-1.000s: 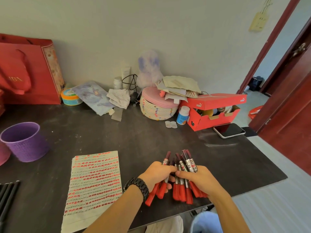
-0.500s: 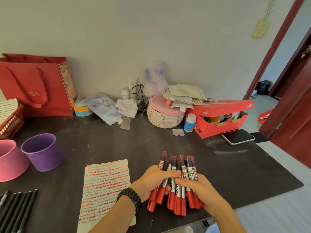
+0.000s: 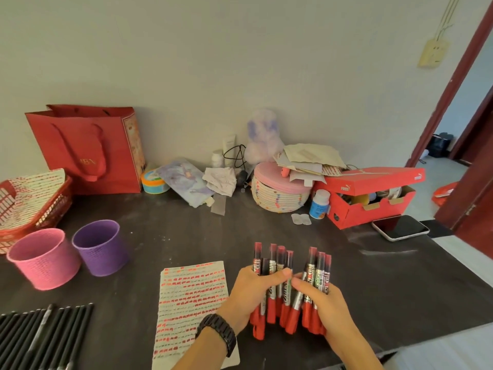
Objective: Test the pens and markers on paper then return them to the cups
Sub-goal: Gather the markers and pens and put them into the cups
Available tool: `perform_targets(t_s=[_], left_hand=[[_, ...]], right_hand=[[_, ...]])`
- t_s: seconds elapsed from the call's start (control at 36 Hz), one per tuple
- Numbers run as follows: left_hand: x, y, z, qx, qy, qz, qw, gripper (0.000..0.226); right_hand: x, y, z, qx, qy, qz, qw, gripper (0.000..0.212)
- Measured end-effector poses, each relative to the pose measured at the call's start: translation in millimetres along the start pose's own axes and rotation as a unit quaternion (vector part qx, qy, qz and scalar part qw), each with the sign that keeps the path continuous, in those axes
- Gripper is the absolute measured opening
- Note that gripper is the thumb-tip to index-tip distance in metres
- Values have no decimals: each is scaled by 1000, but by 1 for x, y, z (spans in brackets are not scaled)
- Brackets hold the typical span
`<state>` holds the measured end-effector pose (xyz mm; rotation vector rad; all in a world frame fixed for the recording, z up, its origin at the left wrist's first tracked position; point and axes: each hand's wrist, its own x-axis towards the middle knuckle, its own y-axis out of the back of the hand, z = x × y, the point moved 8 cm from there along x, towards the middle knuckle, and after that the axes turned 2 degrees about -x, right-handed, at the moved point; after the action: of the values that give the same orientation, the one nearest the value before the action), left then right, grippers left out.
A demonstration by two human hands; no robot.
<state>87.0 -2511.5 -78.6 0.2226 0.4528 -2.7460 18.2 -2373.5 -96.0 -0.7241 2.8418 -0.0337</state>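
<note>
A bundle of several red markers (image 3: 286,265) stands nearly upright near the dark table's front edge, caps pointing away from me. My left hand (image 3: 253,295), with a black watch on the wrist, grips the left part of the bundle. My right hand (image 3: 320,303) grips the right part, and a small gap splits the two groups. A sheet of paper (image 3: 190,303) covered with red test strokes lies left of my hands. A pink cup (image 3: 44,259) and a purple cup (image 3: 98,247) stand at the left. Several black pens (image 3: 40,335) lie at the front left.
A red basket (image 3: 34,206) holding marked paper and a red gift bag (image 3: 88,148) stand at the back left. A round pink box (image 3: 280,190), a red shoebox (image 3: 368,198), a small bottle (image 3: 318,204) and a phone (image 3: 400,227) crowd the back right. A doorway opens at the right.
The view has swung left, bringing the pink cup, basket and black pens into sight. The marker bundle has straightened up and parted into two groups between my hands.
</note>
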Motion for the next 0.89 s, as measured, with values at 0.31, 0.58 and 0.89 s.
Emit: perform_targets(t_s=[0.31, 0.58, 0.89], left_hand=[[6, -1, -12, 3, -60, 62, 996, 16], [4, 5, 5, 101, -160, 151, 970, 10], [-4, 4, 17, 160, -240, 205, 935, 12]], right_hand=[[-3, -3, -8, -66, 70, 48, 994, 15], [-3, 15, -4, -93, 123, 154, 976, 22], [-11, -3, 4, -88, 148, 195, 965, 24]])
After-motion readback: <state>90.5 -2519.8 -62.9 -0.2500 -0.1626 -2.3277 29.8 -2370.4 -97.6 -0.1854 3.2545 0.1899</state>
